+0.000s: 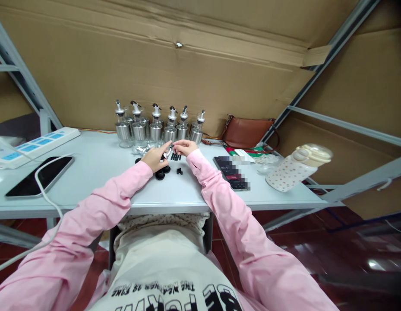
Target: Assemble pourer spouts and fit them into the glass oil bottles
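Observation:
My left hand point(155, 159) is closed round a small silver pourer spout point(168, 153), whose end shows by the fingertips. My right hand point(186, 147) meets it from the right, thumb and fingers pinched together; anything between them is too small to make out. Under the hands lie short black strips point(176, 157) in a row. Black round stoppers point(160, 174) sit beside my left hand, partly covered by it. A little cluster of tiny black parts point(180, 171) lies nearer me. Behind my left hand is a pile of loose silver spouts point(142, 149).
Several glass bottles with steel sleeves point(156, 131) and pourer tops stand at the back. To the right are a phone point(226, 170), a brown bag point(248, 133) and a dotted drink bottle point(284, 175). A power strip point(38, 147) and a dark tablet or phone point(41, 176) lie left.

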`<state>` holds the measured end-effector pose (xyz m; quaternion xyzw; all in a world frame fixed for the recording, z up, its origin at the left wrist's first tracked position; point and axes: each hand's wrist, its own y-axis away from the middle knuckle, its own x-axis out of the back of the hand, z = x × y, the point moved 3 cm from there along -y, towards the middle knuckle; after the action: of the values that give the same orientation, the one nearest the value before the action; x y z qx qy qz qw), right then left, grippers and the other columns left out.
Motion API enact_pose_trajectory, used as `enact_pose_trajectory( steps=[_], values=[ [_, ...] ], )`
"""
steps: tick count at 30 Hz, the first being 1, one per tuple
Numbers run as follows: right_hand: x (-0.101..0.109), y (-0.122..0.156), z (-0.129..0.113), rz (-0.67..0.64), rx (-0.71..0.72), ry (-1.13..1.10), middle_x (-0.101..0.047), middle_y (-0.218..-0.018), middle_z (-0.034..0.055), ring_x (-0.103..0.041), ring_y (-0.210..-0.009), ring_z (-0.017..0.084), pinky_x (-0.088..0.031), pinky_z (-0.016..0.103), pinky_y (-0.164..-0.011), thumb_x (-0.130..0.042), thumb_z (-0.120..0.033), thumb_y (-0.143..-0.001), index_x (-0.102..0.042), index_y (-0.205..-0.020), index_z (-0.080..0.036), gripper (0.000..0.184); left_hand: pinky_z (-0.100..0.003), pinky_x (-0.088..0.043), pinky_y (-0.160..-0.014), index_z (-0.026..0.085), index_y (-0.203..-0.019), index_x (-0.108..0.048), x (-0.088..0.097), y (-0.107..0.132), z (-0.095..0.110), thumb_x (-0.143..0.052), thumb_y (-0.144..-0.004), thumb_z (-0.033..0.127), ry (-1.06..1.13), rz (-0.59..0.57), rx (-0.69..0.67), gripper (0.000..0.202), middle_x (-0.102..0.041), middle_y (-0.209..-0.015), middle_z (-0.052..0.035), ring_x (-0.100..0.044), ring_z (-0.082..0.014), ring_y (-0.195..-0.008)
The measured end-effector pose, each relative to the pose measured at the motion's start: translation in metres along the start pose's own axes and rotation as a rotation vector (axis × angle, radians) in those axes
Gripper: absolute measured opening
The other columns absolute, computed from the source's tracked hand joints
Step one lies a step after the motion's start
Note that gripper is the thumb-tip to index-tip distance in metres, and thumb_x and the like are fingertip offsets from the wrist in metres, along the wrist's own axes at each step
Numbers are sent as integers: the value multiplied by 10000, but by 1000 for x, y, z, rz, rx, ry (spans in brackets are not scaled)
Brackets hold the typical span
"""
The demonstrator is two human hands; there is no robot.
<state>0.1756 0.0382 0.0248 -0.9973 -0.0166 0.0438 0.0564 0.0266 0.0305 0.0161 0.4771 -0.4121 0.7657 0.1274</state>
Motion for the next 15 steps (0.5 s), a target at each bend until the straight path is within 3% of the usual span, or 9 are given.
enact_pose_trajectory(
  steps=[8, 15],
  values=[
    [1, -2, 4, -6, -42, 11, -594, -496, -21, -541, -470, 57, -470, 171, -494, -740, -169, -542, -651, -663, -107, 163, -325, -420, -815, 105, -1282, -375, 1, 0, 2, -451, -670, 157, -45, -29, 5, 619, -627, -1029, -86, -596, -213, -906],
    [0, 3, 4, -79, -108, -39, -626, -521, 6, -586, -470, 87, -509, 197, -503, -706, -67, -593, -657, -744, -96, 161, -319, -433, -819, 96, -1260, -404, -1, 0, -3, -441, -663, 154, -46, -8, -12, 601, -626, -1023, -94, -590, -212, -917]
  ],
)
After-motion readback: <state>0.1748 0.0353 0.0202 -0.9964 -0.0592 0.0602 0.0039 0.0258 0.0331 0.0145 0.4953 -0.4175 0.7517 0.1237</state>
